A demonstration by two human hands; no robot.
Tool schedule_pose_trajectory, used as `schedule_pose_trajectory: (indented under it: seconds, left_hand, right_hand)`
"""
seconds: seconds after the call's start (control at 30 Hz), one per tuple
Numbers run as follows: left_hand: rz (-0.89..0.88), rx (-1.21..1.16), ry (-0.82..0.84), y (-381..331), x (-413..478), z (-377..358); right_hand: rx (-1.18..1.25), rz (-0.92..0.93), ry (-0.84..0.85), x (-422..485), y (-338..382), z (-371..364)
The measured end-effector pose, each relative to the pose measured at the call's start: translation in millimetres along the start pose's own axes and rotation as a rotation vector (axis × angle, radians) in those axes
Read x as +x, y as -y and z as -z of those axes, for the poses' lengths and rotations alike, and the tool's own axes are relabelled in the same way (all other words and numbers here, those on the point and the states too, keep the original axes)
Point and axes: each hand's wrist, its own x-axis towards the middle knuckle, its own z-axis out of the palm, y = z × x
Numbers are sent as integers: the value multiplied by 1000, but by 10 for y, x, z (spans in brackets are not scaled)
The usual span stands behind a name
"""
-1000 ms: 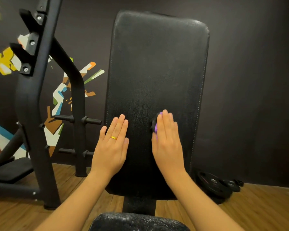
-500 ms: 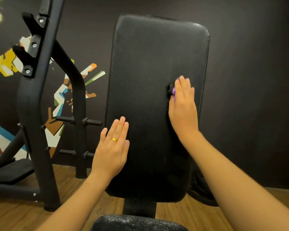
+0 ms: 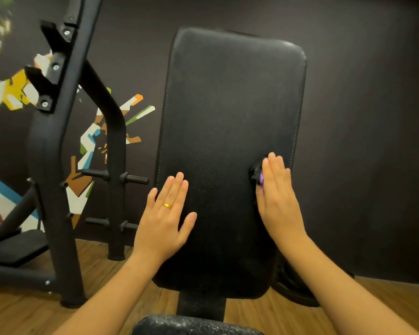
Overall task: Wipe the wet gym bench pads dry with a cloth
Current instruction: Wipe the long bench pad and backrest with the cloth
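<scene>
The upright back pad (image 3: 228, 131) of the gym bench is being wiped. The cloth (image 3: 257, 175), dark with a purple patch, is pressed against the pad close to its right edge, a little below mid-height, and is mostly hidden under the right hand (image 3: 279, 204). That hand's fingers (image 3: 273, 168) are held straight and together, flat over the cloth rather than curled round it. The left hand (image 3: 161, 226) is laid on the pad near its lower left edge, fingers (image 3: 177, 189) extended and holding nothing; the pad appears to be steadied by it.

The step would be done well if even pressure were applied through the whole palm, so that the cloth is not allowed to bunch or slip out sideways. Long overlapping passes should be made from the top edge to the bottom edge, and the stitched seam along the right edge should be included, since water is likely to collect there. The steadying hand should be shifted off any strip not yet wiped.

The seat pad (image 3: 191, 326) at the bottom of the view looks speckled with droplets and is judged to remain undone.
</scene>
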Motion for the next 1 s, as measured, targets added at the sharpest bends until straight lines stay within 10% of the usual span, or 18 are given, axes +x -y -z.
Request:
schedule_pose_trajectory:
  seconds: [0.2,0.7,1.0]
  left_hand:
    - [16,17,43,-13,-5,19]
    - [15,137,117,-88,21,95]
    - [-157,224,33,-228,1004,334]
  right_hand:
    - [64,-240,-42,-46,235,-5]
    - [-66,-98,176,-400,301,132]
    - [65,19,-2,476,156,135]
